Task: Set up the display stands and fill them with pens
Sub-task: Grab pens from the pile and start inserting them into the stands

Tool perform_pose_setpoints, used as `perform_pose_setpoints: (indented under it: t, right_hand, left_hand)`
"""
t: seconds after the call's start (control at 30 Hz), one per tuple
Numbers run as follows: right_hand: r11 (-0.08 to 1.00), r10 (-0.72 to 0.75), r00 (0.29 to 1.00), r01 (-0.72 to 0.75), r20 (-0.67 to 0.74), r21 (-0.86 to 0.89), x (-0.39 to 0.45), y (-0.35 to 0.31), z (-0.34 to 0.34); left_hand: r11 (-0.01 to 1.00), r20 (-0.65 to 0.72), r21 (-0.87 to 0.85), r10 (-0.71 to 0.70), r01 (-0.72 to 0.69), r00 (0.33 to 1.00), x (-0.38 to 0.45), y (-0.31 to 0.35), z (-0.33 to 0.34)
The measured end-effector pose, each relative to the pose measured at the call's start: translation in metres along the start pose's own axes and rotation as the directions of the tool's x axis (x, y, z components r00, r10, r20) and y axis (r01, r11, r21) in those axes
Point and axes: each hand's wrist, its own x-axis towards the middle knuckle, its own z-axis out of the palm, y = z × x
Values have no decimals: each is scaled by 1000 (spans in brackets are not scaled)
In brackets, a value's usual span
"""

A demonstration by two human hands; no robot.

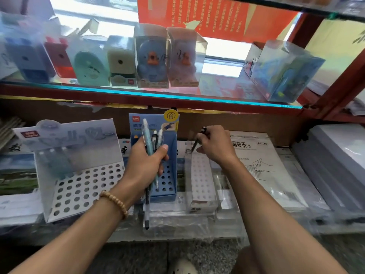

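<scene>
My left hand (pixel 147 159) is curled round a bundle of slim plastic pens (pixel 152 147), pale blue, white and black, in front of the blue cardboard display stand (pixel 169 155) with round holes. My right hand (pixel 215 145) pinches a thin black pen (pixel 198 140), tilted tip-down over the white perforated stand (pixel 201 178). A larger pale cardboard stand (pixel 83 178) sits left.

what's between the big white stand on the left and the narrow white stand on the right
The blue stand, seen in the head view, with the left hand holding a bunch of pens before it.
</scene>
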Motion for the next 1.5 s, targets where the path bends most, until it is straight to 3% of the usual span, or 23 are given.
perform_pose_setpoints:
  t: [0.2,0.43,0.53,0.63,0.73,0.83,0.97,1.23,1.5]
  right_hand:
    - [958,-44,999,39,-13,-284,3,0,23]
    - [967,17,1000,-20,-14,-253,0,-6,15]
    - [963,-113,987,80,-116,-257,-14,-25,-1]
    - [983,-182,983,181,24,39,-36,-54,-7]
    - [956,-157,958,87,240,280,-52,-70,-5]
    - [927,-147,943,27,297,375,-59,-73,-10]
    - [926,-148,917,-3,369,378,-62,-75,-9]
    - [863,-150,925,-50,350,502,-67,-102,13]
    - [727,-99,951,-132,293,674,-68,-126,32]
  left_hand:
    - [1000,21,-3,14,-14,1000,-3,1,-3]
    - [995,142,-94,-17,30,990,-10,6,-12]
    - [990,212,-133,-22,51,977,-14,10,-19]
    - [984,246,-161,-38,80,969,-16,14,-24]
    - [972,292,-198,-65,127,954,-20,17,-28]
    - [948,360,-250,-98,197,928,-27,20,-32]
    - [922,397,-294,-122,252,910,-33,25,-41]
    - [866,345,-391,-176,312,922,-39,29,-77]
    - [887,266,-324,-248,329,931,-50,21,-118]
